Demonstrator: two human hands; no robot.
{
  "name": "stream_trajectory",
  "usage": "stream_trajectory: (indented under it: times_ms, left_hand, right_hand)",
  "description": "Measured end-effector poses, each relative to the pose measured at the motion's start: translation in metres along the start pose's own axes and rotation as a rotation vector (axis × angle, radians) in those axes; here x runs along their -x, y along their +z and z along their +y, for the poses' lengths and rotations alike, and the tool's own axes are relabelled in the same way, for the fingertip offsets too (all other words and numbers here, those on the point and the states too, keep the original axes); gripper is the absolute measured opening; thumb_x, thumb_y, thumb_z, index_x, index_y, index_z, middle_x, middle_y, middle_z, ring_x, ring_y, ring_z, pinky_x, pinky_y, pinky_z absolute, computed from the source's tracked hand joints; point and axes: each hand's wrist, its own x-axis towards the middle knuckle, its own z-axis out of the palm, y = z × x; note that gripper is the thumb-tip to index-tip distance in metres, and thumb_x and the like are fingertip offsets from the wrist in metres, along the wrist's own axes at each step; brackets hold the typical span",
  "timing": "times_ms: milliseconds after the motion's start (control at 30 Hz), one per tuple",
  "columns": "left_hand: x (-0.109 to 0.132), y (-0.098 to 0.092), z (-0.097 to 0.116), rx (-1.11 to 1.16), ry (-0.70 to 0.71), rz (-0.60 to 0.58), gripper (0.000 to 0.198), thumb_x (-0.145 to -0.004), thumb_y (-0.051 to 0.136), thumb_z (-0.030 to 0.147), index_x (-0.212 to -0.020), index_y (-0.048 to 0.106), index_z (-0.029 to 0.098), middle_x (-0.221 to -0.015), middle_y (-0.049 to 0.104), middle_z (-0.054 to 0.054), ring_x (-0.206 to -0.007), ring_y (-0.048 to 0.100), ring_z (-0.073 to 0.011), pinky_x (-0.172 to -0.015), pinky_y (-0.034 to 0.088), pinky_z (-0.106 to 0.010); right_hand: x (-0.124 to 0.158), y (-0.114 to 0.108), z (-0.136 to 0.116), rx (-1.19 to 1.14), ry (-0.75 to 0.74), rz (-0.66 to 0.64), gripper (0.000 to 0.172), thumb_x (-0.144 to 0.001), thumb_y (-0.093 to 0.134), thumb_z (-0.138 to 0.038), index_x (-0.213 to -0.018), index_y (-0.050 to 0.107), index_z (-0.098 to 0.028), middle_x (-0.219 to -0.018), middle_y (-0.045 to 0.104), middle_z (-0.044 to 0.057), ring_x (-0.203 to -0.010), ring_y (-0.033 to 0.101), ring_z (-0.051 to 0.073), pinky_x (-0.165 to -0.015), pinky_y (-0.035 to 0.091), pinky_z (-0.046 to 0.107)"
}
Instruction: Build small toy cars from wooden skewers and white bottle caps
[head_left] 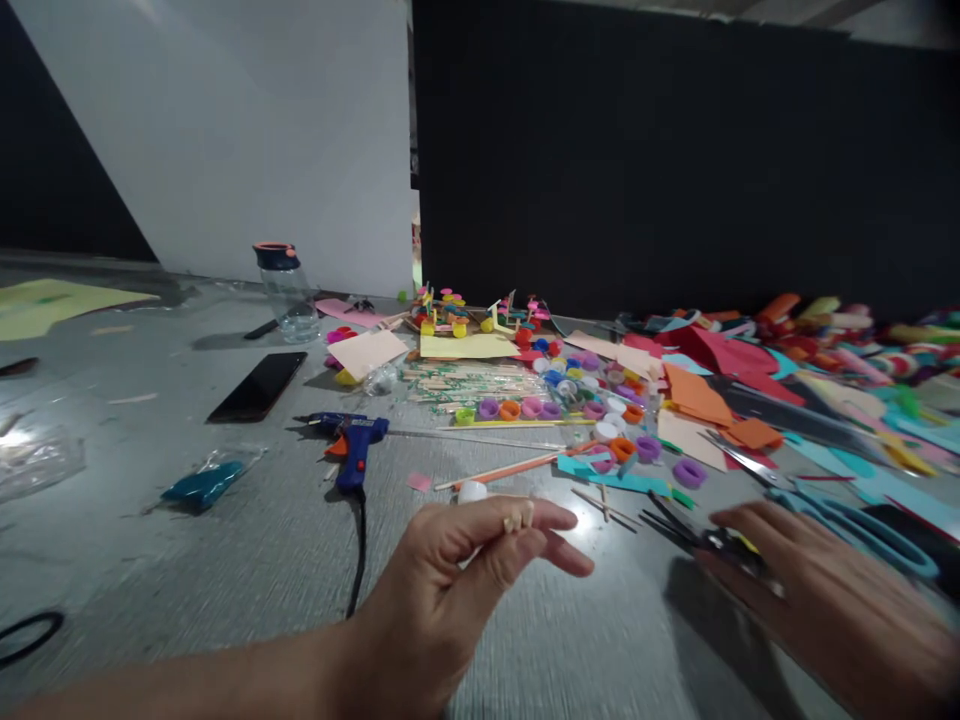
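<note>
Raised over the table, my left hand (pixel 465 570) pinches short pale wooden stick pieces (pixel 518 517) between thumb and finger, the other fingers stretched out. Lower right, my right hand (pixel 817 590) is around a dark-jawed hand tool (pixel 720 545), pliers or snips by the look of it. Motion blur and the fingers hide much of the tool, and its jaws point left, parted. Beside that hand lie large blue-handled scissors (pixel 855 520). Several thin wooden sticks (pixel 606 505) rest on the table between my hands, near blue paper strips (pixel 611 474).
A blue glue gun (pixel 356 450) with its cord lies left of centre, near a phone (pixel 259 387), a bottle (pixel 289 295) and a teal bag (pixel 202 485). Coloured bottle caps (pixel 531 407), bundled sticks (pixel 465 385), paper (pixel 697 393) and small stick models (pixel 450 312) spread behind.
</note>
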Motion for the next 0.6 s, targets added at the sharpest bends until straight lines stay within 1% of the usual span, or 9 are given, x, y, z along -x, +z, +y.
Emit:
stream_trajectory:
  times_ms: [33,67,100,167,267,333,400,467,600]
  left_hand:
    - [0.0,0.0,-0.001,0.001,0.007,-0.004,0.026,-0.102,0.052,0.024,-0.108,0.077,0.031,-0.097,0.081,0.004,-0.108,0.07,-0.0149,-0.104,0.046,-0.029]
    - [0.0,0.0,-0.001,0.001,0.01,-0.011,0.026,-0.102,0.053,0.023,-0.11,0.076,0.031,-0.096,0.081,0.003,-0.107,0.07,-0.015,-0.104,0.046,-0.029]
    - [0.0,0.001,-0.002,0.004,0.009,-0.018,0.025,-0.102,0.053,0.023,-0.112,0.075,0.03,-0.093,0.081,0.003,-0.103,0.072,-0.0151,-0.103,0.047,-0.03]
    - [0.0,0.002,-0.002,0.022,-0.005,-0.03,0.023,-0.1,0.055,0.023,-0.11,0.076,0.027,-0.088,0.081,0.001,-0.092,0.074,-0.0152,-0.096,0.052,-0.029]
    - [0.0,0.003,-0.003,0.072,-0.037,-0.047,0.021,-0.099,0.057,0.025,-0.106,0.077,0.023,-0.084,0.081,-0.002,-0.08,0.076,-0.0156,-0.081,0.057,-0.027]
    - [0.001,0.002,-0.005,0.083,-0.042,-0.065,0.021,-0.099,0.057,0.026,-0.104,0.077,0.022,-0.085,0.081,-0.003,-0.08,0.076,-0.0166,-0.08,0.058,-0.027]
    - [0.001,0.0,-0.007,0.074,-0.036,-0.073,0.021,-0.099,0.058,0.027,-0.102,0.078,0.021,-0.084,0.081,-0.004,-0.08,0.076,-0.0169,-0.081,0.058,-0.028]
    - [0.0,-0.001,-0.008,0.066,-0.034,-0.071,0.021,-0.099,0.059,0.027,-0.101,0.078,0.02,-0.083,0.081,-0.004,-0.079,0.076,-0.0164,-0.08,0.057,-0.027]
    - [-0.002,-0.001,-0.01,0.086,-0.05,-0.06,0.02,-0.099,0.059,0.026,-0.1,0.077,0.019,-0.081,0.08,-0.004,-0.077,0.075,-0.0143,-0.077,0.057,-0.023]
  right_hand:
    - [0.011,0.005,0.019,-0.012,0.012,-0.09,0.017,-0.092,0.058,-0.045,-0.101,0.063,-0.031,-0.095,0.071,0.015,-0.078,0.072,0.038,-0.063,0.056,0.055]
    - [0.022,0.009,0.035,-0.029,0.01,-0.133,0.015,-0.091,0.063,-0.042,-0.105,0.064,-0.037,-0.101,0.071,0.017,-0.081,0.072,0.039,-0.065,0.057,0.054]
    - [0.03,0.013,0.048,-0.034,0.007,-0.114,0.021,-0.088,0.066,-0.041,-0.109,0.063,-0.04,-0.102,0.071,0.018,-0.082,0.073,0.041,-0.066,0.057,0.056]
    - [0.04,0.017,0.062,-0.043,0.018,-0.118,0.031,-0.087,0.067,-0.039,-0.117,0.06,-0.044,-0.108,0.07,0.019,-0.09,0.072,0.044,-0.07,0.058,0.058]
    - [0.036,0.014,0.062,-0.076,-0.021,-0.167,0.039,-0.089,0.064,-0.03,-0.125,0.057,-0.043,-0.117,0.069,0.019,-0.103,0.07,0.045,-0.082,0.058,0.057]
    - [0.03,0.01,0.056,-0.105,-0.049,-0.191,0.046,-0.086,0.061,-0.018,-0.126,0.057,-0.041,-0.118,0.069,0.017,-0.105,0.07,0.043,-0.085,0.059,0.054]
    - [0.027,0.009,0.053,-0.107,-0.04,-0.199,0.05,-0.082,0.058,-0.011,-0.124,0.057,-0.038,-0.114,0.07,0.015,-0.103,0.07,0.041,-0.084,0.059,0.051]
    - [0.029,0.012,0.056,-0.076,-0.043,-0.179,0.05,-0.078,0.058,-0.011,-0.123,0.058,-0.033,-0.11,0.07,0.014,-0.099,0.071,0.04,-0.082,0.06,0.05]
    - [0.043,0.019,0.069,0.048,-0.073,-0.08,0.05,-0.075,0.06,-0.017,-0.125,0.054,-0.021,-0.115,0.066,0.017,-0.104,0.069,0.042,-0.086,0.057,0.053]
